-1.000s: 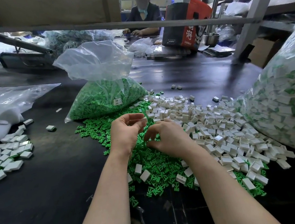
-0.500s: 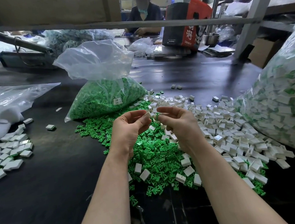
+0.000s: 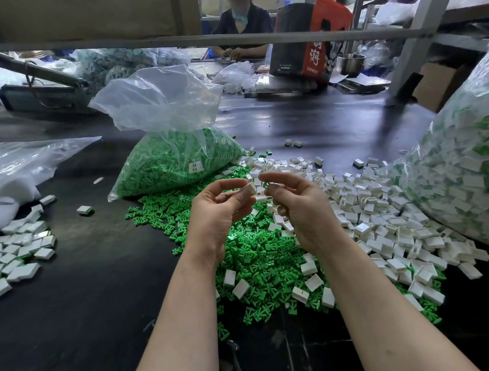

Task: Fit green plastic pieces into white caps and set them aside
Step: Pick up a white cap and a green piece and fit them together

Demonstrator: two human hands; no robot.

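The table (image 3: 88,329) carries a clear bag (image 3: 176,158) of green pieces; a spilled green heap (image 3: 251,249) lies in front of it, loose white caps (image 3: 386,212) to the right, and finished ones (image 3: 12,256) set aside at far left. Both hands are up off the heap now — a second ago the right was down among the pieces. The left hand (image 3: 216,214) pinches a white cap (image 3: 249,188); the right hand (image 3: 300,207) pinches a green piece (image 3: 265,184), barely visible, just beside the cap. Picking looks finished — insertion seems next.
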